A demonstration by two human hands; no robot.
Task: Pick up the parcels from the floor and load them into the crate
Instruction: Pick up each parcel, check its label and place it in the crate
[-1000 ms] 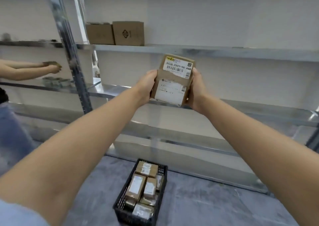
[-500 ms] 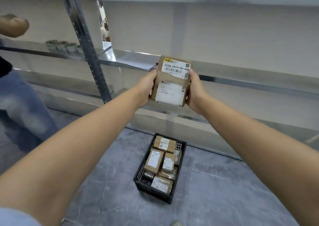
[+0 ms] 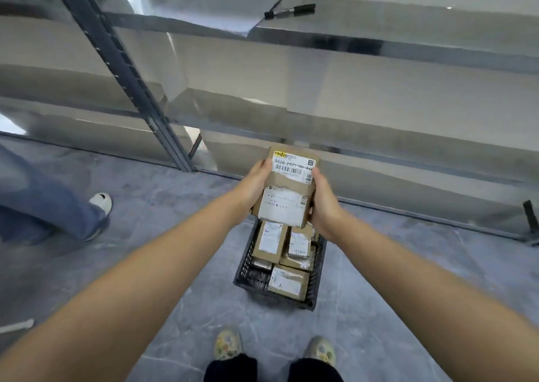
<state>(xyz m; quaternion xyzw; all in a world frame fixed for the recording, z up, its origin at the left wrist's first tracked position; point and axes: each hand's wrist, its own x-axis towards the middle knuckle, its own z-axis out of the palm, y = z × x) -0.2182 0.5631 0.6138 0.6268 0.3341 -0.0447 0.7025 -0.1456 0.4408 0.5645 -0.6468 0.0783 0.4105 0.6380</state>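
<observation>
Parcel (image 3: 287, 186), a flat brown cardboard box with two white labels, is held in the air above the far end of a black crate (image 3: 250, 268) on the grey floor (image 3: 163, 206), seen from the head camera. Its long axis runs away from the person, the barcode-label end farthest and leaning slightly right, the labelled face turned up to the camera. Half a second ago it was up in front of the metal shelving (image 3: 379, 137), clear of the crate. Now it sits lower in view and hides the crate's far end, and the person's own shoes (image 3: 227, 342) have come into sight. The left hand (image 3: 255, 188) clasps the left long edge and the right hand (image 3: 323, 204) the right one, thumbs on the front face, fingers curled behind out of sight. Other labelled parcels (image 3: 269, 240) lie in the crate. A black marker (image 3: 288, 11) lies on a shelf above; another person's trouser leg (image 3: 43, 206) stands at left.
</observation>
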